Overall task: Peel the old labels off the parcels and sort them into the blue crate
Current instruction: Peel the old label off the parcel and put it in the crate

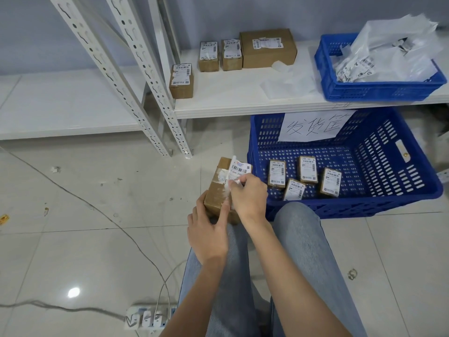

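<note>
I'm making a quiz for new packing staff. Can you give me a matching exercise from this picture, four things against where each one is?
Things:
1. power strip
2. handwritten paper sign
3. largest cardboard box
4. pile of peeled labels

Places:
A. in the small blue crate on the shelf
B. on the floor by the person's knee
C. on the rim of the large blue crate
D. at the back of the shelf

Pairs: 1-B, 2-C, 3-D, 4-A
</note>
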Available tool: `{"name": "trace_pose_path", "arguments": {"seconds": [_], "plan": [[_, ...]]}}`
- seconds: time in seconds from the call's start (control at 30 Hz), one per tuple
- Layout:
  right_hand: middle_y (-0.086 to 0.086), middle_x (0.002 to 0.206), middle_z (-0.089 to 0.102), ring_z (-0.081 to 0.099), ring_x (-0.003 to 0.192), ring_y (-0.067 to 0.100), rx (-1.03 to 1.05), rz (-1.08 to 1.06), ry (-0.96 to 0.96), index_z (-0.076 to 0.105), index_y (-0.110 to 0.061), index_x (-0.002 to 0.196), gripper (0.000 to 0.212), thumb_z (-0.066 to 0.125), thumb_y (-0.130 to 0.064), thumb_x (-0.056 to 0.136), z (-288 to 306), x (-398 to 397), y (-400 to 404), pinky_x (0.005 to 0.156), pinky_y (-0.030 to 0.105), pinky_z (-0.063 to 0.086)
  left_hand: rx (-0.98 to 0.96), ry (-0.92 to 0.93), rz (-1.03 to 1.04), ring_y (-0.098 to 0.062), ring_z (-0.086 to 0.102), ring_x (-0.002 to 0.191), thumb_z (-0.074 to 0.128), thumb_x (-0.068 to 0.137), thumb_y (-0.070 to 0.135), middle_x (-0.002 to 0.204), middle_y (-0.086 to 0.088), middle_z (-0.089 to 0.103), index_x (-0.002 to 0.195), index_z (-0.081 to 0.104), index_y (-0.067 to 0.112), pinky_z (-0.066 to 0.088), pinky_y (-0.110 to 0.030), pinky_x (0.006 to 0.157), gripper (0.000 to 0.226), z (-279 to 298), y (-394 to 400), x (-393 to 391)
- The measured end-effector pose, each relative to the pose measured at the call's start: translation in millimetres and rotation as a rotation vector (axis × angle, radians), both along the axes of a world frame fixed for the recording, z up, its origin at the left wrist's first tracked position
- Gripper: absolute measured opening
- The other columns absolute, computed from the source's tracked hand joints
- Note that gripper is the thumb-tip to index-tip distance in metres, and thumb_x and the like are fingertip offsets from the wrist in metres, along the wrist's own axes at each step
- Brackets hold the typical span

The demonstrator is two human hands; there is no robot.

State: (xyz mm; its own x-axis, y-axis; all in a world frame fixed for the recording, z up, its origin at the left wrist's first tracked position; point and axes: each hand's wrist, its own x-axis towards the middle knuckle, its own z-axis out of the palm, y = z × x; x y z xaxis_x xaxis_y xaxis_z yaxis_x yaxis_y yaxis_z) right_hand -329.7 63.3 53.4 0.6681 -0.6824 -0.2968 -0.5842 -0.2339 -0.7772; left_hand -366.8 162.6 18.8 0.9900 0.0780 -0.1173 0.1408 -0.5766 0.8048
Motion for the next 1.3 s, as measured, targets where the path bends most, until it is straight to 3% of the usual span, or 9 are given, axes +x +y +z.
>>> {"name": "trace_pose_path", "arguments": {"seconds": [0.3,0.6,0.7,0.77,0.87,0.93,1.03,1.2,1.3], "plan": [[0.003,0.102,0.063,0.052,0.071,0.001,0.344,-0.169,-0.101,0.059,-0.004,0.105,0.020,0.062,-0.019,0.092,2.9,-4.3,-11.0,0.046,0.009,0.037,-0.007,-0.009,0.003,-0.009,0.051,0.100,0.036,0.078,0.078,0.108,0.015,0.062,0.129,0.045,0.042,0.048,-0.041,0.091,0.064,0.7,-0.8,-0.2],[-0.003,0.100,0.069,0.064,0.088,0.010,0.437,-0.238,-0.107,0.060,-0.022,0.089,0.019,0.070,-0.038,0.084,-0.6,-7.3,-4.6,0.076,0.027,0.051,0.014,-0.016,-0.015,-0.011,0.052,0.103,0.035,0.078,0.080,0.114,0.013,0.061,0.131,0.042,0.041,0.049,-0.043,0.092,0.066,-0.9,-0.2,-0.9],[0.002,0.108,0.066,0.064,0.092,0.014,0.415,-0.190,-0.087,0.059,-0.023,0.086,0.036,0.076,-0.050,0.068,1.6,-7.1,-5.6,0.085,0.036,0.053,0.020,-0.015,-0.018,-0.011,0.052,0.104,0.036,0.077,0.080,0.114,0.011,0.061,0.132,0.042,0.040,0.049,-0.044,0.093,0.068,-1.3,0.2,-1.0],[0.006,0.114,0.060,0.063,0.089,0.014,0.462,-0.118,-0.045,0.059,-0.017,0.091,0.065,0.078,-0.062,0.048,10.6,-2.4,-9.4,0.079,0.035,0.054,0.016,-0.010,-0.017,-0.011,0.053,0.103,0.037,0.076,0.080,0.112,0.011,0.061,0.130,0.043,0.040,0.049,-0.044,0.092,0.068,-0.7,-0.2,-1.1],[0.005,0.116,0.048,0.052,0.079,0.011,0.406,0.016,0.108,0.060,-0.013,0.105,0.076,0.080,-0.066,0.054,23.8,11.0,-13.3,0.056,0.024,0.041,0.010,-0.009,-0.017,-0.010,0.053,0.101,0.040,0.076,0.079,0.111,0.013,0.062,0.129,0.045,0.041,0.049,-0.043,0.091,0.066,-1.0,-1.0,-0.6],[0.005,0.113,0.046,0.049,0.077,0.013,0.269,0.042,0.187,0.062,-0.012,0.109,0.072,0.075,-0.066,0.064,21.4,19.6,-14.5,0.050,0.022,0.033,0.018,-0.013,-0.014,-0.010,0.053,0.101,0.041,0.075,0.080,0.112,0.013,0.062,0.130,0.046,0.040,0.050,-0.043,0.090,0.068,-0.5,-0.9,-0.3],[0.007,0.109,0.058,0.058,0.087,0.020,0.106,0.088,0.250,0.065,-0.013,0.105,0.049,0.075,-0.048,0.072,13.2,26.7,-16.0,0.055,0.026,0.040,0.024,-0.012,-0.010,-0.011,0.053,0.102,0.041,0.073,0.081,0.114,0.013,0.062,0.130,0.046,0.040,0.050,-0.043,0.090,0.070,-0.5,-0.7,0.2],[0.001,0.074,0.060,0.057,0.065,0.014,0.179,0.086,0.181,0.066,-0.007,0.081,0.010,0.071,-0.014,0.078,11.5,16.0,-27.6,0.042,0.019,0.032,0.018,-0.015,-0.008,-0.010,0.053,0.099,0.045,0.073,0.080,0.112,0.015,0.062,0.128,0.046,0.042,0.050,-0.042,0.089,0.068,-2.1,-0.3,0.8],[0.002,0.064,0.057,0.053,0.057,0.012,0.201,0.022,0.107,0.063,-0.005,0.067,0.017,0.068,-0.014,0.081,11.4,4.8,-25.2,0.046,0.019,0.033,0.004,-0.015,-0.004,-0.011,0.054,0.099,0.046,0.072,0.080,0.111,0.014,0.063,0.127,0.047,0.042,0.050,-0.043,0.088,0.067,-2.3,-0.7,0.5]]}}
